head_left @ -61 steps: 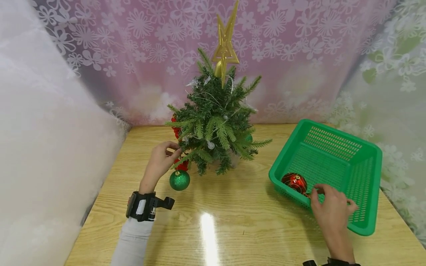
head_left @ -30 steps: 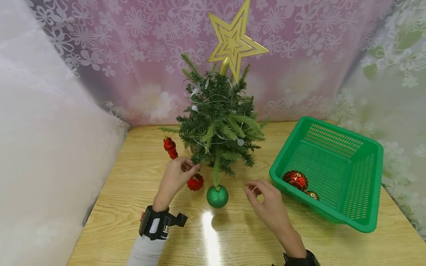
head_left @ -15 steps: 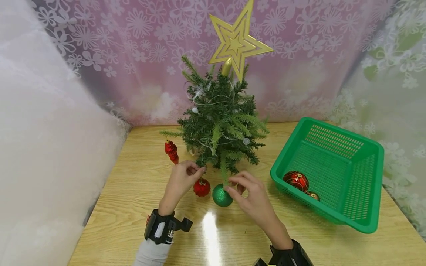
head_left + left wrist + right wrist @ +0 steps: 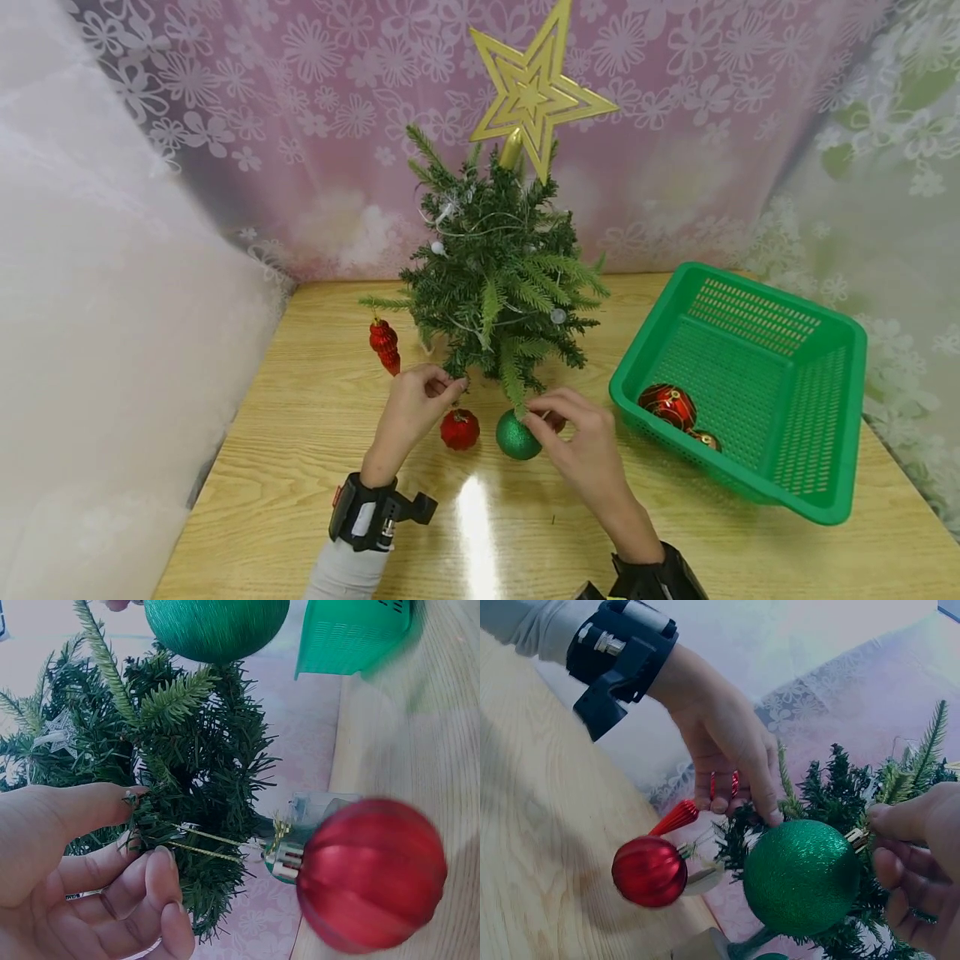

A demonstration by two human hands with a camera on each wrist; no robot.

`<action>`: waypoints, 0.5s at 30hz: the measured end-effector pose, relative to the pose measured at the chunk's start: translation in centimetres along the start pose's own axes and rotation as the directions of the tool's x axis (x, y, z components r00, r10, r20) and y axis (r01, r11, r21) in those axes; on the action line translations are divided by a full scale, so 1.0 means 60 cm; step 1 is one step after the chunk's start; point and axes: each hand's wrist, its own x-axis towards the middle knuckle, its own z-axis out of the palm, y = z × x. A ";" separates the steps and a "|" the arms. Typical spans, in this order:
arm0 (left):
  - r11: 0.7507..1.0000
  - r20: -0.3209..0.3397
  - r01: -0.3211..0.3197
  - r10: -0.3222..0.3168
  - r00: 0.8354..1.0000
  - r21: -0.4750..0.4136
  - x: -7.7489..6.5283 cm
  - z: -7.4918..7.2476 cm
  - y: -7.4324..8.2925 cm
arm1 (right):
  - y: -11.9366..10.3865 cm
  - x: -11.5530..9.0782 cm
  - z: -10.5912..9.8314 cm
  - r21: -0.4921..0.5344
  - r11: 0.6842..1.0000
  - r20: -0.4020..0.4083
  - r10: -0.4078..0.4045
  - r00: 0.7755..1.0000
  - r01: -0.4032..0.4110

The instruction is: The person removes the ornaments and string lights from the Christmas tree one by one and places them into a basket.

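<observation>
A small Christmas tree (image 4: 495,275) stands mid-table, a gold star (image 4: 529,96) tilted on its top. My left hand (image 4: 416,408) pinches a dark branch tip (image 4: 146,821) between thumb and fingers. From that tip a ribbed red bauble (image 4: 373,875) hangs on a gold cord. With thumb and forefinger, my right hand (image 4: 581,442) pinches the light-green branch tip (image 4: 513,383) just above a glittery green bauble (image 4: 802,877). The bauble's gold cap (image 4: 857,838) is right beside those fingers. A long red ornament (image 4: 384,343) hangs from the tree's left side.
At the right stands a green plastic basket (image 4: 738,400), with a red bauble with gold lines (image 4: 667,406) and a smaller ornament (image 4: 707,439) inside. The wooden table (image 4: 322,367) ends at a flowered curtain (image 4: 322,167). Clear light bulbs (image 4: 558,316) on a wire wind round the tree.
My right hand has come from the basket to the green bauble's branch. The tree and star have turned, bringing the green and red baubles to the front. My left hand has shifted right with its branch.
</observation>
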 end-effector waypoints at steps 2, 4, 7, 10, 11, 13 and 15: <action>1.000 0.005 0.001 -0.001 1.000 0.000 0.000 0.000 0.000 | 0.001 -0.001 -0.003 -0.001 1.000 -0.019 -0.022 1.000 0.022; 1.000 0.009 0.005 -0.005 1.000 -0.005 0.000 0.000 0.000 | 0.001 -0.001 -0.004 0.001 0.999 -0.041 -0.038 0.998 0.038; 1.000 0.009 0.009 -0.009 1.000 -0.013 0.000 0.000 -0.002 | 0.001 0.000 -0.006 0.007 0.999 -0.070 -0.048 0.996 0.048; 1.000 0.006 0.009 -0.009 1.000 -0.014 0.000 -0.001 -0.005 | 0.000 0.002 -0.007 0.010 0.998 -0.097 -0.061 0.993 0.062; 1.000 0.006 0.007 -0.007 1.000 -0.014 -0.001 -0.001 -0.005 | -0.002 0.003 -0.007 0.013 0.998 -0.105 -0.064 0.992 0.066; 1.000 0.006 0.007 -0.007 1.000 -0.012 -0.001 -0.001 -0.005 | -0.007 0.005 -0.006 0.021 0.997 -0.113 -0.069 0.991 0.071; 1.000 0.009 0.013 -0.013 1.000 -0.010 -0.002 0.001 -0.005 | -0.012 0.007 -0.006 0.028 0.996 -0.119 -0.078 0.990 0.082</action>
